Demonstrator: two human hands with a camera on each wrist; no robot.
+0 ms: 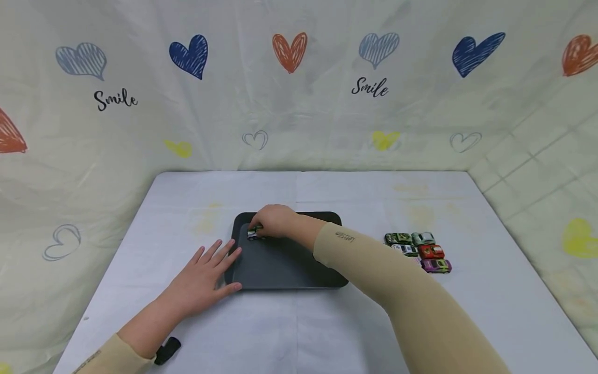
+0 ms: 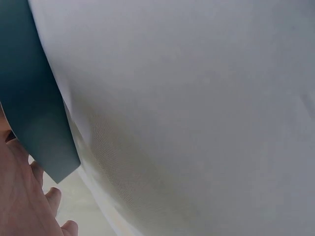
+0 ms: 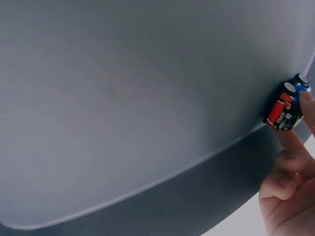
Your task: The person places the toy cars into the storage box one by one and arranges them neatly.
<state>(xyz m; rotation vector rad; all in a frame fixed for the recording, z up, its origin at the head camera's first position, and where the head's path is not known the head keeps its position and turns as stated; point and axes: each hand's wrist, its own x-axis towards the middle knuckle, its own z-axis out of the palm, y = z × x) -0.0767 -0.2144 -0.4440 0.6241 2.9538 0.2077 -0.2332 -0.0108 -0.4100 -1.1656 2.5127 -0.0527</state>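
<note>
A dark grey rectangular tray lies on the white table. Over its back left corner, my right hand pinches a small toy car between thumb and fingers, down at the tray floor. In the right wrist view the toy car shows red, black and blue markings and dark wheels, close to the tray wall; the fingers hide part of it. My left hand has its fingers spread at the tray's left edge, holding nothing. The left wrist view shows the left hand beside the tray's outer side.
Right of the tray, several toy cars stand grouped in rows: a green one, a pale one, a red one and a purple one among them. My right forearm partly covers this group. A black object lies by my left wrist.
</note>
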